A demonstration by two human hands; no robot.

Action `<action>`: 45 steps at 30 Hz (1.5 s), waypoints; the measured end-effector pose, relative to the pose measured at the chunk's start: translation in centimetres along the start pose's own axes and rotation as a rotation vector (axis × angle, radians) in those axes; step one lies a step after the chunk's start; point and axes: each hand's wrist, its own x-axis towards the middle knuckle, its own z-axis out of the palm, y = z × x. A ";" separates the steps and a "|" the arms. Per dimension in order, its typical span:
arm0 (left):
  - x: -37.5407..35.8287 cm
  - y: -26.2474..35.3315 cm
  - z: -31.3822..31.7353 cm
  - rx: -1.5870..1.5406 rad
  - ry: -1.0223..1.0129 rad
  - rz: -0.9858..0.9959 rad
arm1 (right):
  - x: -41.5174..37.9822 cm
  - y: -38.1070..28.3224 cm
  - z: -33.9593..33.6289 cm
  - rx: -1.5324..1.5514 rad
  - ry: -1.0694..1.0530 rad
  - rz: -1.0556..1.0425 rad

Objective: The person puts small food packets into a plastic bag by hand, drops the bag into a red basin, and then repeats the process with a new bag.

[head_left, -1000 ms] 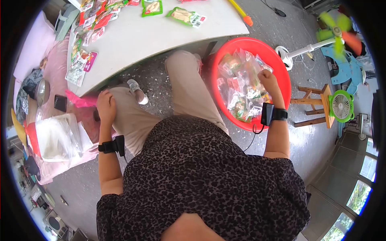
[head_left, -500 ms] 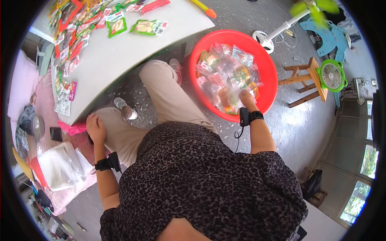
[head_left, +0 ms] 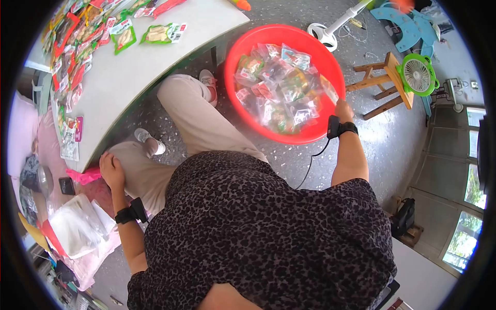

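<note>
My right hand (head_left: 344, 109) is closed on the end of a food packet (head_left: 328, 89), a clear and orange one, above the near right rim of the basin. The red basin (head_left: 335, 67) holds a heap of clear plastic food packets (head_left: 283, 85). What is printed on the held packet is too small to read. My left hand (head_left: 112, 170) lies on my left knee beside the table corner, fingers stretched out and holding nothing. Each wrist wears a black strapped device.
Many colourful packets (head_left: 85, 39) are piled on the white table (head_left: 155, 59) at upper left. Right of the basin are a wooden stool (head_left: 390, 77) with a green fan (head_left: 417, 75) and a white stand fan's base (head_left: 321, 37). A phone (head_left: 66, 186) lies at left.
My right hand has moved right, from over the heap to the basin's rim, and a packet now shows in it. My left hand stays on the knee. The whole view has shifted.
</note>
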 end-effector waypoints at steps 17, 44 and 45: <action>-0.9 0.4 -1.0 -0.060 0.141 -0.090 | -3.5 -27.0 -3.8 0.556 -0.142 -0.896; -10.8 -19.3 -14.8 0.276 0.401 -1.057 | -14.7 -44.1 -7.0 0.798 0.376 -1.432; -11.5 -20.3 -14.8 0.193 0.295 -1.153 | -14.7 -44.1 -6.9 0.803 0.377 -1.431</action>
